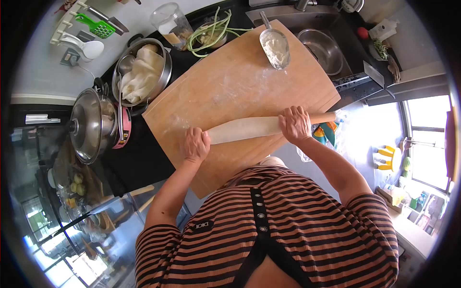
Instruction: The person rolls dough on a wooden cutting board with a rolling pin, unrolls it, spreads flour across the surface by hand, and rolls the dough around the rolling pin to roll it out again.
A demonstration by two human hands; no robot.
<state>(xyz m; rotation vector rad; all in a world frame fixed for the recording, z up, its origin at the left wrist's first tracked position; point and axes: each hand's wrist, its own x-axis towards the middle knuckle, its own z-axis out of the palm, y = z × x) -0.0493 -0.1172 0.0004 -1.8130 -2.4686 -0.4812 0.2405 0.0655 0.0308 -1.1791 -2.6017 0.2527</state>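
Dough (245, 130): pale sheet, wound round pin (322, 117), lying across board (216, 91). Likely soft, easily dented; floured surface probably low-tack. Pin: wood, presumably stiff; best hold, bare end.
Left hand (196, 144), right hand (295, 124): well apart, curled over opposite ends of roll; closure beneath hidden, cannot tell.

We've got left hand (197, 145) and right hand (295, 125) palm-down, well apart, fingers (294, 112) curled in a grip. Right sits slightly farther forward. Our left forearm (176, 188) and right forearm (330, 164), both bare, reach forward, angled inward.
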